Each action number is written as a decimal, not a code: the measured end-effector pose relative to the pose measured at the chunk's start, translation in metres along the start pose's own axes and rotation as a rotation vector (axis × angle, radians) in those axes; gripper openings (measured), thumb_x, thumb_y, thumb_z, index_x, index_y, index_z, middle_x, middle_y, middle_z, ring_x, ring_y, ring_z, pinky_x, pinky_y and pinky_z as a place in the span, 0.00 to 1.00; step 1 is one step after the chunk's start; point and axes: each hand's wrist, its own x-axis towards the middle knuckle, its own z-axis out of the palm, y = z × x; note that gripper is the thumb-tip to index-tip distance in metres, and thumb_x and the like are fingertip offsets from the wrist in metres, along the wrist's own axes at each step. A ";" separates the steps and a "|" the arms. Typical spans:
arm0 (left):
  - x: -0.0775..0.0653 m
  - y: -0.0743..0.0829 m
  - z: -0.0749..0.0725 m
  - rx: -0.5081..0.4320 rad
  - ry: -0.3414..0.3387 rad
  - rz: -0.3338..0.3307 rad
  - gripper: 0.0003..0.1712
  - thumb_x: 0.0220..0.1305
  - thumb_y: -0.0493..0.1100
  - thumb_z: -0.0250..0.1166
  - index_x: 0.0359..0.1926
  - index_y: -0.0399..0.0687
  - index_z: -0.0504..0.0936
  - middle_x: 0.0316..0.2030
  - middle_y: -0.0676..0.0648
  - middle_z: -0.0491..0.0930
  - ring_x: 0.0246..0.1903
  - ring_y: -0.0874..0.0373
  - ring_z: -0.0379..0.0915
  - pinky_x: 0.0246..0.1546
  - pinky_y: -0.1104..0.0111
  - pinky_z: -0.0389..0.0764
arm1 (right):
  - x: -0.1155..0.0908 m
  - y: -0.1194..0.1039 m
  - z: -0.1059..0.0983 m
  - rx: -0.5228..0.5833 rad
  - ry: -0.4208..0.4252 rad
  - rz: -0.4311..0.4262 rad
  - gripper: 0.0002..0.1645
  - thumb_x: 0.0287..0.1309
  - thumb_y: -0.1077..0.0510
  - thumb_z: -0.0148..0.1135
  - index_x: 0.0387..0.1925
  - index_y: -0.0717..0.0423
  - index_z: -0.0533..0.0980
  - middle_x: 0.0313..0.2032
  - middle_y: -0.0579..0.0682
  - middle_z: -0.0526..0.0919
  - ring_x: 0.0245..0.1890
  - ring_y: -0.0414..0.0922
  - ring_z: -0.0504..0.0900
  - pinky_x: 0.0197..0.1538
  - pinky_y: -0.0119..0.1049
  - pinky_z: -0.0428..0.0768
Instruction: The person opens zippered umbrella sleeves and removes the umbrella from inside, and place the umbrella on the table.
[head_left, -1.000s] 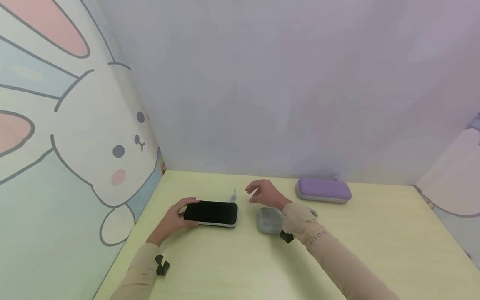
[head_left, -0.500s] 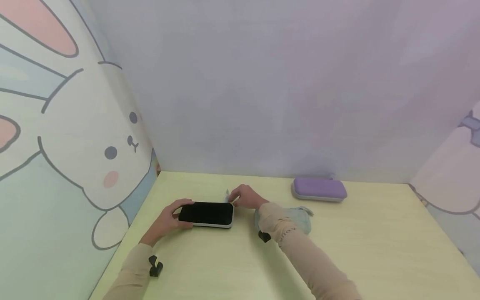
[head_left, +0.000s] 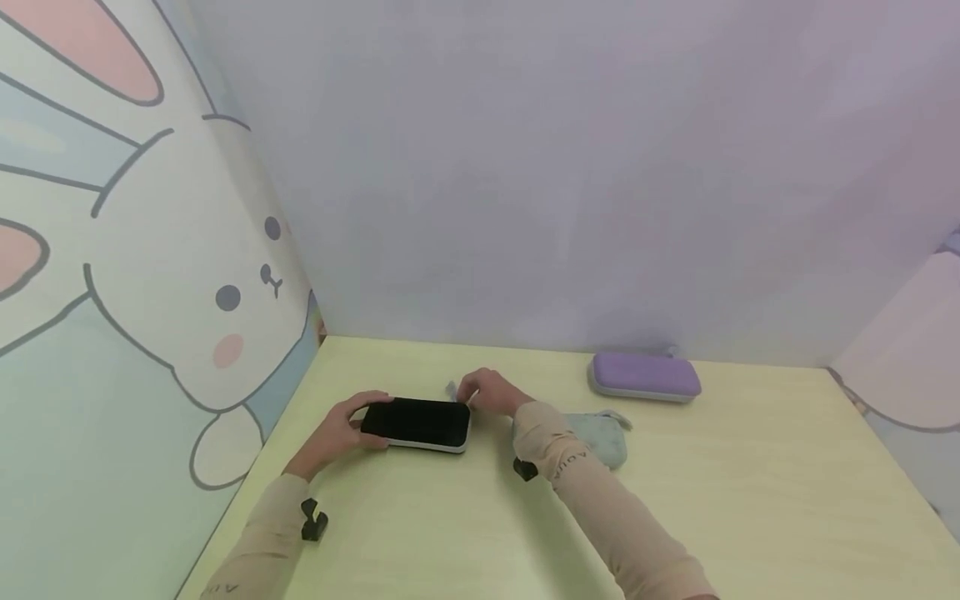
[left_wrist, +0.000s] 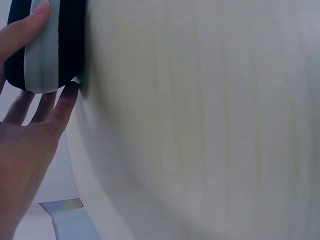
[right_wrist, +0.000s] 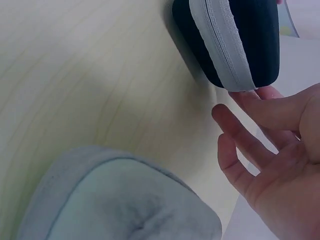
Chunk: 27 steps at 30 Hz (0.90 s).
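The left hand (head_left: 337,433) grips the left end of the long black case with a white zip band (head_left: 417,423), low in the frame's middle. The right hand (head_left: 491,392) bends to its right end; its fingertips hide, so I can't tell if they're pinching.

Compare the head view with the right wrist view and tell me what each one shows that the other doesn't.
Only the head view shows the purple case near the back of the table, the cartoon rabbit's face and the left sleeve. Only the right wrist view shows the zipper along the black case clearly, and the palm of the right hand. Both share the black case, the pale green pouch, the right hand and the table.
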 end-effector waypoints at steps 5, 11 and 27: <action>0.000 0.000 -0.001 -0.004 0.001 -0.008 0.40 0.42 0.35 0.77 0.59 0.47 0.73 0.62 0.42 0.67 0.63 0.43 0.58 0.56 0.46 0.66 | 0.003 0.000 0.003 0.017 -0.008 0.030 0.13 0.49 0.77 0.54 0.32 0.64 0.80 0.33 0.53 0.82 0.38 0.49 0.80 0.38 0.33 0.77; -0.002 0.000 -0.002 -0.027 0.003 -0.033 0.40 0.41 0.35 0.77 0.59 0.48 0.74 0.63 0.42 0.66 0.63 0.43 0.59 0.56 0.47 0.66 | 0.006 -0.002 0.008 -0.073 0.022 0.063 0.12 0.48 0.74 0.55 0.31 0.62 0.82 0.34 0.52 0.83 0.47 0.51 0.80 0.41 0.33 0.77; 0.003 0.000 0.000 -0.002 -0.015 -0.008 0.40 0.42 0.32 0.76 0.59 0.43 0.72 0.61 0.40 0.67 0.62 0.41 0.59 0.56 0.45 0.66 | 0.007 0.005 0.008 -0.178 0.155 -0.042 0.13 0.43 0.76 0.60 0.22 0.59 0.84 0.27 0.48 0.85 0.35 0.43 0.83 0.39 0.33 0.79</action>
